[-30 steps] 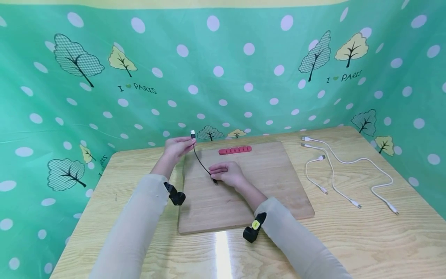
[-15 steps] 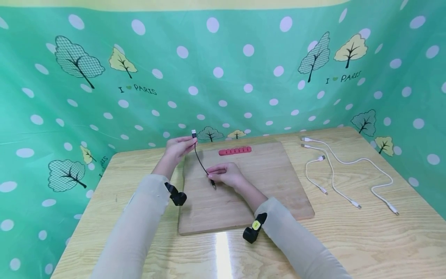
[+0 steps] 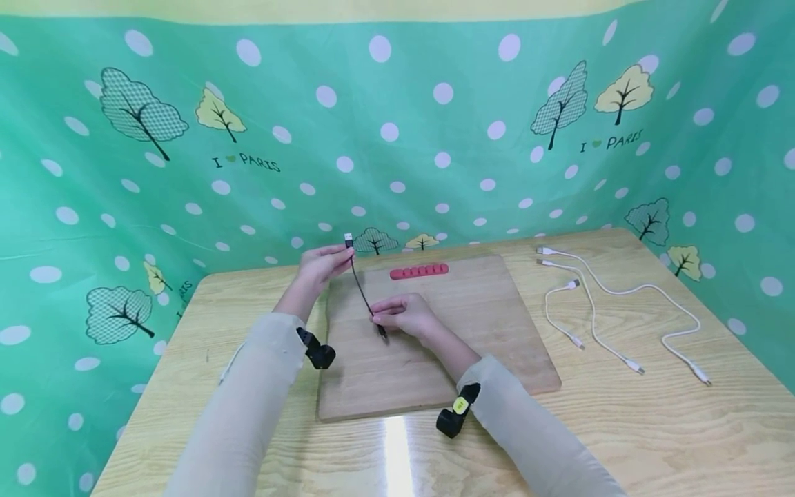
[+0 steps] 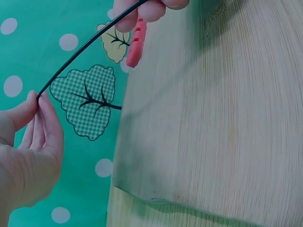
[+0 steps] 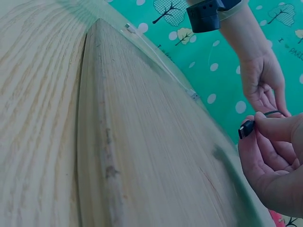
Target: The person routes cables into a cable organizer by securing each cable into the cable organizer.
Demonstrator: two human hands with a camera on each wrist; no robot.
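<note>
Head view: above the flat rectangular wooden board, a short thin black USB cable stretches between a person's pinching left hand and right hand, each near one plug. A red ridged strip lies along the board's far edge; three slim white cables lie on the pale wooden bench right of the board.

Green cloth, left: read "I PARIS", with a heart between.
Green cloth, right: repeated the same.
Yellow tag on right wrist camera: was too small to read.
</note>
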